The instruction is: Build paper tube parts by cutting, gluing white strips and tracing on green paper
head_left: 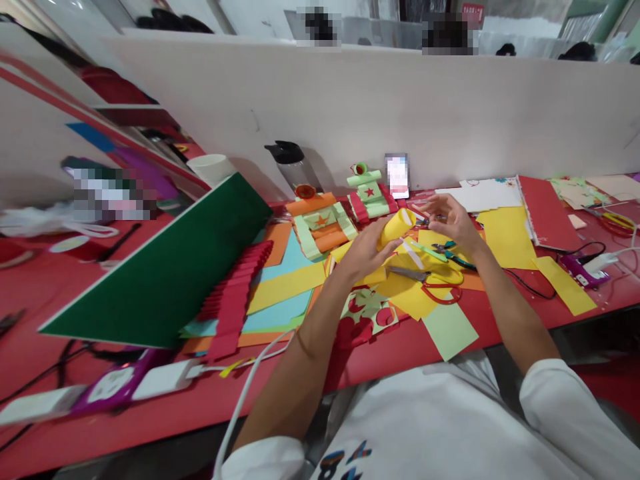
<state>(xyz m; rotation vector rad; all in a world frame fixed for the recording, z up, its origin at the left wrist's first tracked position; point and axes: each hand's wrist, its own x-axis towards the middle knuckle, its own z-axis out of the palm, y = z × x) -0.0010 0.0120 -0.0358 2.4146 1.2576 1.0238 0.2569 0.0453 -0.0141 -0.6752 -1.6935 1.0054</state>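
My left hand (367, 247) is wrapped round a rolled yellow paper tube (397, 227), whose round end faces up and right. To its right my right hand (454, 223) is raised with fingers bent and apart; I see nothing held in it. A small red and dark metal tool shows behind its fingertips, too small to name. Below the hands lie scissors (413, 273) with yellow and red handles and teal-handled pliers (453, 253), on scraps of yellow paper (413, 303). Two paper figures, one orange and green (323, 223), one red and green (369, 193), lie beyond.
A green board (165, 267) leans at the left beside a fringed red paper strip (235, 300). A bottle (293, 163) and a phone (397, 175) stand by the white partition (350, 100). A red folder (545, 210), power strips and cables lie around the red table.
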